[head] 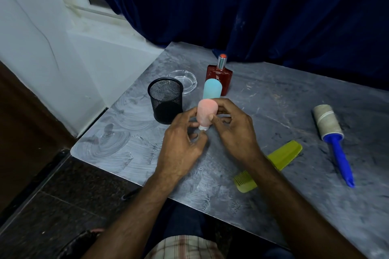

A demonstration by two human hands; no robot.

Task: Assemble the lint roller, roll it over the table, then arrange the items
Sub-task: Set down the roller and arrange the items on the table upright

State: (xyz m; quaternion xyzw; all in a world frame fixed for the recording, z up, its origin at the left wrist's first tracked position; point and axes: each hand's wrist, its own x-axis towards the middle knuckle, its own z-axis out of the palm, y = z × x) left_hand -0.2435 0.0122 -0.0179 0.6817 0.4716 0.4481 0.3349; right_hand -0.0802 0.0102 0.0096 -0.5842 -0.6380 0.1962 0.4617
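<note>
Hands meet at the middle of the grey table (273,99), both closed on 1 pink bottle (205,114) held cap-down. The left hand (181,145) pinches low near the white cap, fingers curled narrow; the right hand (233,130) wraps the bottle's side from 3 o'clock. Just behind, at 12 o'clock, stands a blue bottle (212,89), and beyond it a red perfume bottle (220,76) with a silver cap. At 10 o'clock the black mesh cup (165,100) stands upright; nothing shows inside it. Behind it lies a clear glass ashtray (186,81). The lint roller (334,141), already assembled, lies at 3 o'clock, blue handle toward the near edge. A yellow-green comb (280,156) lies at 5 o'clock, partly under the right forearm.
</note>
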